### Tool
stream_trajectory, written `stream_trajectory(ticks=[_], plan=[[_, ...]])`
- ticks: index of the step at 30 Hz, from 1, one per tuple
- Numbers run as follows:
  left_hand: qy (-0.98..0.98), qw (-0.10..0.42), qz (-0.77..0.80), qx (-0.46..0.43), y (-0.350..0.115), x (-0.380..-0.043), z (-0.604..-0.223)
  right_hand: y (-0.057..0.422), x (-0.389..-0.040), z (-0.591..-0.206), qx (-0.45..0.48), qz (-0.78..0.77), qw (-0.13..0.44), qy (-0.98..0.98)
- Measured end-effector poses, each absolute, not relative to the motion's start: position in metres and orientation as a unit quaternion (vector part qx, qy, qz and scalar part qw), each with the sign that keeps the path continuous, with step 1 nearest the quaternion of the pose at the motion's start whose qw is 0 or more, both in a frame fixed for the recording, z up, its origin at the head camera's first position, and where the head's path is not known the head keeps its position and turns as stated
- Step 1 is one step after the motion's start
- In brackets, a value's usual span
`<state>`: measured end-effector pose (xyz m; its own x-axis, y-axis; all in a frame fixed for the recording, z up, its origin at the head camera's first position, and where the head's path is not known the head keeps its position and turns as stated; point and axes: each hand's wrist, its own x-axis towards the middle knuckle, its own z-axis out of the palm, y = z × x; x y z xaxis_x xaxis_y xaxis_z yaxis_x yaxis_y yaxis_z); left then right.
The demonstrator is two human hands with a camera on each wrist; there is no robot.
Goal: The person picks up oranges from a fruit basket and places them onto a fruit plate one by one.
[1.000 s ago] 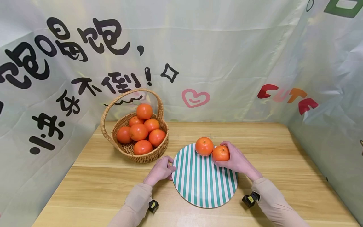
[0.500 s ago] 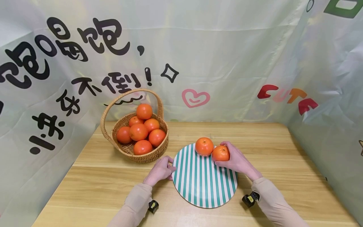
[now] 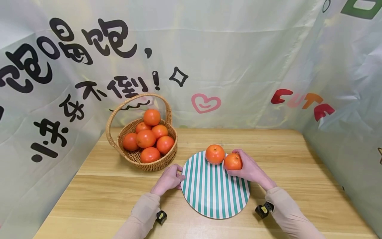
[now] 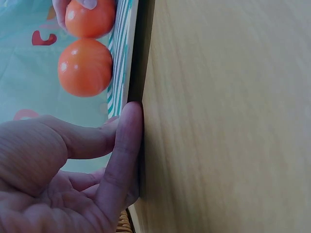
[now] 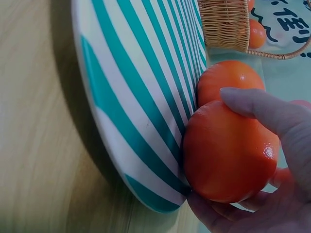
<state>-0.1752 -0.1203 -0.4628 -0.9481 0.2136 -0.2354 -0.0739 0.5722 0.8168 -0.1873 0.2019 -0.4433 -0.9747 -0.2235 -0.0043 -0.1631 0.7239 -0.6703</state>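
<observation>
A round plate (image 3: 215,192) with green and white stripes lies on the wooden table. At its left rim my left hand (image 3: 169,180) pinches the edge, the thumb over the top and a finger (image 4: 125,141) along the rim's side. Near the far right rim my right hand (image 3: 250,167) grips an orange (image 3: 233,161), with the thumb on one side and fingers round the other. This orange (image 5: 231,153) sits close over the striped surface. Just left of it, a second orange (image 3: 215,154) rests at the plate's far edge, overlapping it in the right wrist view.
A wicker basket (image 3: 158,163) with a tall arched handle (image 3: 135,97) stands behind and left of the plate, holding several more oranges (image 3: 146,138). Printed cloth (image 3: 238,66) hangs behind the table (image 3: 283,149) and along both sides.
The right hand and its orange have shifted very slightly to the right. The left hand, plate and basket stay where they were.
</observation>
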Motion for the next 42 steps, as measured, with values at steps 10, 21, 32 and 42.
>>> stream_trajectory(ticks=[10, 21, 32, 42], plan=[[0.872, 0.155, 0.462, 0.043, -0.121, -0.175, -0.463, 0.203, -0.187, -0.444, -0.111, -0.357, 0.046, 0.926], [0.872, 0.157, 0.461, 0.045, -0.121, -0.176, -0.463, 0.205, -0.188, -0.444, -0.117, -0.356, 0.053, 0.926], [0.870, 0.158, 0.465, 0.045, -0.121, -0.176, -0.462, 0.205, -0.189, -0.444, -0.118, -0.364, 0.057, 0.922], [0.871, 0.159, 0.462, 0.042, -0.121, -0.175, -0.462, 0.217, -0.183, -0.438, -0.129, -0.368, 0.094, 0.916]])
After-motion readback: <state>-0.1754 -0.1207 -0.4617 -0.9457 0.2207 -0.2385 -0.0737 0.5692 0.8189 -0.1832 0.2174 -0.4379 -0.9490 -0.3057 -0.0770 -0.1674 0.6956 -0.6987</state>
